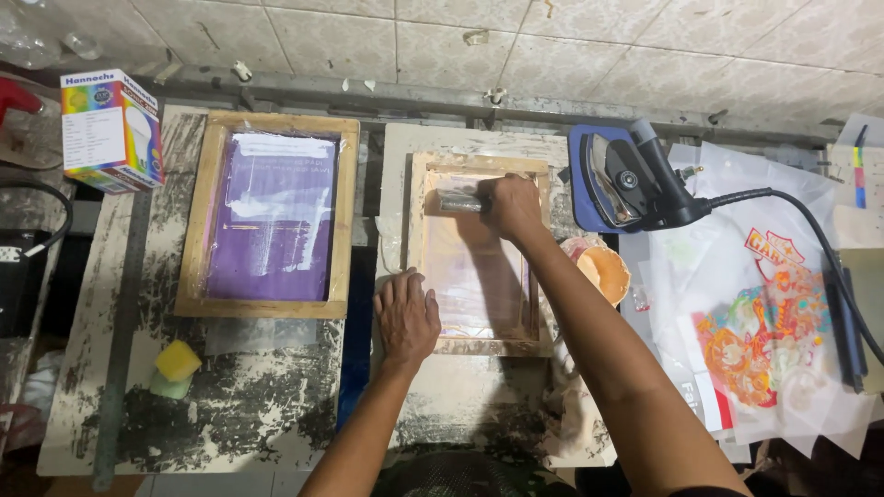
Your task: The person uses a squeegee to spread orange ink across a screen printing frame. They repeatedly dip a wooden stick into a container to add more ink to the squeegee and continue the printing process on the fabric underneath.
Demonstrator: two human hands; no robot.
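From the head camera, the right hand (512, 206) is closed around a squeegee (459, 200), holding it at the far end of a small wooden screen frame (480, 255) that lies flat on the paint-stained tabletop (230, 405). The squeegee's blade end rests on the pale mesh inside the frame. The left hand (406, 317) lies palm down with fingers spread a little, pressing on the near left corner of the same frame; it grips nothing.

Just left of this frame lies a larger wooden screen frame (269, 214) with a purple mesh, apart from the hands. A yellow sponge (177, 360) sits on a green one near the tabletop's near left edge. A colourful bulb box (111, 130) stands at the far left.

To the right of the small frame is an orange-smeared cup (603, 273), just beside the right forearm. Beyond it a dark blue clothes iron (624, 179) rests on its side, its black cable (815, 225) running right over clear sheets printed with a red and orange design (764, 336).
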